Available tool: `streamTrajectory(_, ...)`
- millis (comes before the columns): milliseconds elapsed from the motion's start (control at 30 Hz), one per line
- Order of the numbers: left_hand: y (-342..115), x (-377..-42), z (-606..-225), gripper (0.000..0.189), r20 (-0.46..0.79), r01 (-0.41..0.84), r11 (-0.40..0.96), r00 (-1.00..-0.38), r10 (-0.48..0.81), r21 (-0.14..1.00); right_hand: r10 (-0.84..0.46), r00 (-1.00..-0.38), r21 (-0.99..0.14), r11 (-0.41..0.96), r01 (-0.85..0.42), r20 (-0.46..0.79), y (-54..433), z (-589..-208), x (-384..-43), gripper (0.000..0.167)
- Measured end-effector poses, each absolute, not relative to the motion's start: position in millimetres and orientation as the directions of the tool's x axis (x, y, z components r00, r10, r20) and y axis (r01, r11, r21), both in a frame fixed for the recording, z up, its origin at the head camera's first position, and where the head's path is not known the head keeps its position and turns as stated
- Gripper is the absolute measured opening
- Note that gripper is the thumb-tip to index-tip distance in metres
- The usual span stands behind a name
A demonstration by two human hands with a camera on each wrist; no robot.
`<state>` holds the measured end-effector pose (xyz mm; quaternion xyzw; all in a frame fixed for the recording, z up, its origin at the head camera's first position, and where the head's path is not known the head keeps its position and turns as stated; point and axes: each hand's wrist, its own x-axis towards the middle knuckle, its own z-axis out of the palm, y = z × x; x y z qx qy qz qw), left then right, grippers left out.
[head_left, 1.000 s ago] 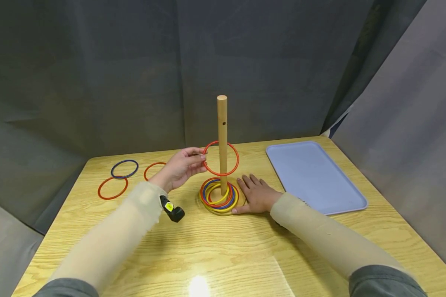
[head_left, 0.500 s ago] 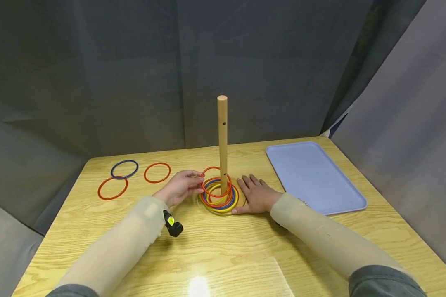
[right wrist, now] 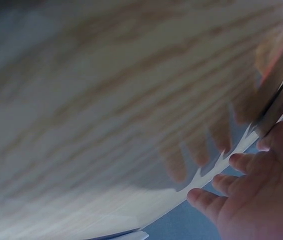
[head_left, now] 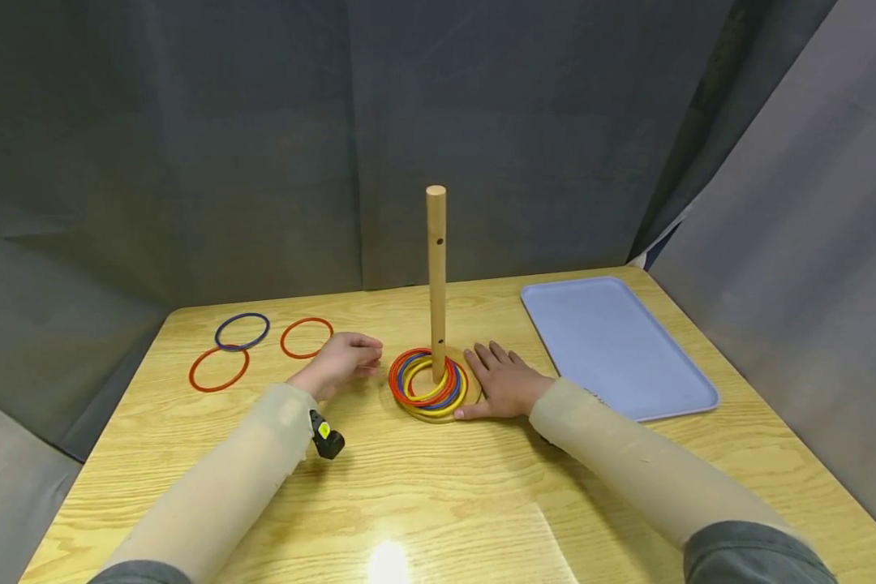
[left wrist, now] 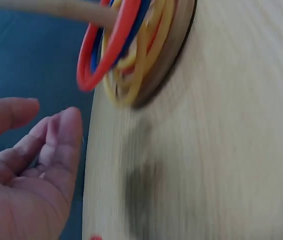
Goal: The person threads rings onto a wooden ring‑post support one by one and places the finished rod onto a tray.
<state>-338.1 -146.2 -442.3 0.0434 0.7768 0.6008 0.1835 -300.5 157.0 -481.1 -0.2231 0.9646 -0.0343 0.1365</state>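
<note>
An upright wooden peg (head_left: 436,276) stands on a round wooden base (left wrist: 181,32) at mid-table. Red, blue and yellow rings (left wrist: 114,47) lie stacked loosely around the peg's foot, shifted a little left of it. My left hand (head_left: 340,363) hovers just left of the stack, holding nothing. In the left wrist view its thumb and fingers are parted, with a gap to the rings. My right hand (head_left: 507,384) lies with fingers spread at the base's right side, thumb at its front edge. The right wrist view shows that hand's fingertips by the base's edge.
A red ring (head_left: 282,341) lies left of my left hand. Farther left, a blue ring (head_left: 242,315) overlaps another red ring (head_left: 191,375). A pale blue tray (head_left: 620,349) occupies the right side. Dark curtains (head_left: 263,146) enclose the table's back and sides.
My left hand has lowered a red ring down the peg onto the stack, let go of it and drawn back left. The right hand has stayed put.
</note>
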Motion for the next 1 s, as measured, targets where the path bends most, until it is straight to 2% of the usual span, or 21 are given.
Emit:
streamTrajectory(200,-179,-358,-452,0.041,-0.218,-0.197,0.179,-0.970,0.107,0.964,-0.434,-0.867,-0.124,0.901,-0.416,-0.245,158,-484,-300,0.115)
streamTrajectory(333,-202,-366,-457,0.043,-0.215,-0.213,0.148,-0.977,-0.007,0.966,-0.437,-0.867,-0.126,0.900,-0.418,-0.242,159,-483,-298,0.115)
streamTrajectory(567,-223,-369,-458,0.045,-0.213,-0.218,0.176,-0.976,-0.048,0.960,-0.437,-0.868,-0.125,0.900,-0.419,-0.235,161,-485,-297,0.115)
streamTrajectory(733,-233,-373,-461,0.047,-0.172,-0.199,0.196,-0.974,-0.147,0.960,-0.436,-0.868,-0.132,0.900,-0.416,-0.239,160,-484,-297,0.114)
streamTrajectory(1000,-246,-381,-474,0.055,-0.157,-0.231,0.321,-0.958,-0.241,0.918,-0.438,-0.866,-0.122,0.899,-0.420,-0.241,161,-488,-299,0.116)
